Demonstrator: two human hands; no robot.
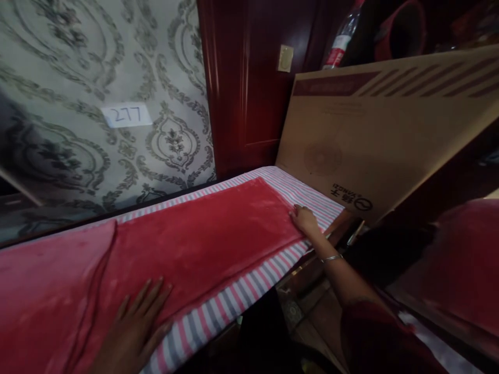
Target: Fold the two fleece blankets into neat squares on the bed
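- A paper label [127, 115] reading 277 hangs on the patterned wallpaper [78, 78].
- The left hand [134, 324] lies flat, fingers spread and grasping nothing, on the red plush cloth [202, 239].
- That cloth covers a striped sheet [234, 301].
- The right hand [304, 218] presses the cloth's far corner, fingers loose.
- A cardboard box [382, 135] leans just beyond.

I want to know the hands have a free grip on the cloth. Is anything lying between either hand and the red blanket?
Nothing visible does. The left hand lies flat on the red blanket, and the right hand touches its far corner directly, above the striped sheet.
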